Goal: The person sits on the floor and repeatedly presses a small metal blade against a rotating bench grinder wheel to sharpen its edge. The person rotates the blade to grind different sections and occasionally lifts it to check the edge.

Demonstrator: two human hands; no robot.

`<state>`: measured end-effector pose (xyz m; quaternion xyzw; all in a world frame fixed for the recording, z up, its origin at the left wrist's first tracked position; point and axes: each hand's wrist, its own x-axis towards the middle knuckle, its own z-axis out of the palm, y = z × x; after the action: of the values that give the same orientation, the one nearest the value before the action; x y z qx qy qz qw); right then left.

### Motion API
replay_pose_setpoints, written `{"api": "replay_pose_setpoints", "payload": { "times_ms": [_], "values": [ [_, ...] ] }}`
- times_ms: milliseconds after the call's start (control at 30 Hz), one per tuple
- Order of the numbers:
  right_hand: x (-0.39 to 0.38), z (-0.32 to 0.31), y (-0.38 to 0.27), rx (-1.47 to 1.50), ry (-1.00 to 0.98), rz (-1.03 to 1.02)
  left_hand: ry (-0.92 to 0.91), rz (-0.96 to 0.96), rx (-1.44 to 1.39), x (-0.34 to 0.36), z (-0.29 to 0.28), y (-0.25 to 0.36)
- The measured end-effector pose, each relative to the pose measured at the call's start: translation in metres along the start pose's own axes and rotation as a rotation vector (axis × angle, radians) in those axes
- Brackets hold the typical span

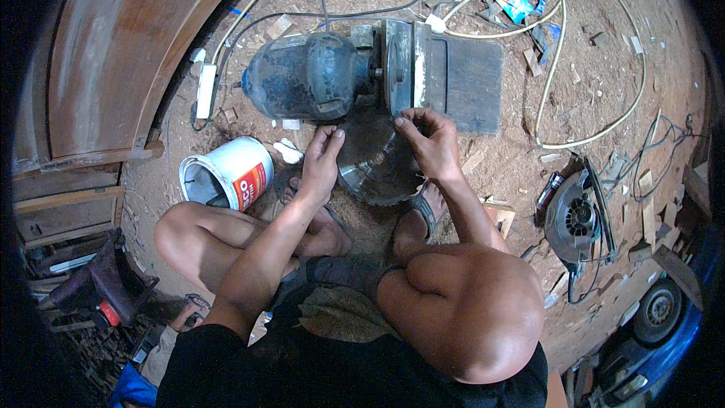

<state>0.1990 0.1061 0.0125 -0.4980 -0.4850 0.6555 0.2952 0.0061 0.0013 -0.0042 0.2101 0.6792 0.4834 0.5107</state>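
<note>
I hold a round, dark toothed saw blade by its rim in front of a grinding machine. My left hand pinches the left upper edge, thumb on the face. My right hand grips the upper right edge between thumb and curled fingers. Just beyond the blade lies the machine's dark, worn motor, with a grinding wheel at its right side beside a flat grey plate. My bent knees and sandalled feet frame the blade.
A white bucket lies tipped at left, near a power strip and wooden panels. A circular saw, loops of cable and wood scraps lie rightward. A vehicle's wheel shows lower right; another person's foot shows lower left.
</note>
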Motion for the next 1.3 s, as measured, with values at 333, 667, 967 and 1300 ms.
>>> {"api": "replay_pose_setpoints", "payload": {
  "times_ms": [333,667,967,1300],
  "values": [
    [-0.001,0.001,0.000,-0.004,0.005,0.001,-0.011,-0.051,-0.063,0.000,0.001,0.001],
    [0.000,0.000,0.005,-0.065,0.017,-0.034,0.001,-0.056,-0.047,0.001,-0.001,0.000],
    [0.001,0.001,0.010,-0.077,0.024,-0.011,0.004,-0.044,-0.065,0.000,-0.001,0.002],
    [0.002,0.001,0.015,-0.025,0.017,0.008,-0.018,-0.037,-0.103,-0.002,-0.002,0.001]
  ]
}}
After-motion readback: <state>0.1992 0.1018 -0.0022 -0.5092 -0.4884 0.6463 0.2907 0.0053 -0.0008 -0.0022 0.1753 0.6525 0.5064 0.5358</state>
